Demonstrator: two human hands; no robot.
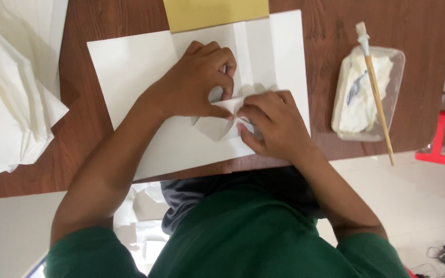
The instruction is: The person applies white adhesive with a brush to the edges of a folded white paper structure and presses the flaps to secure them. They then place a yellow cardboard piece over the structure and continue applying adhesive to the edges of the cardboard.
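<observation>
Over at the left edge of the wooden tabletop (93, 113) there's a loose stack of white paper sheets (11, 92). A big white sheet (140, 67) covers the middle, running up to the near edge, with a yellow sheet (215, 13) poking out at the far edge. On it, the left hand (197, 82) is curled, fingertips pinching a small folded white paper piece (222, 121). The right hand (274, 123) is bent too, fingers pressing the same piece from the other side. Near the right edge sits a clear plastic tray (369, 95) with a brush (374, 87) laid across it.
</observation>
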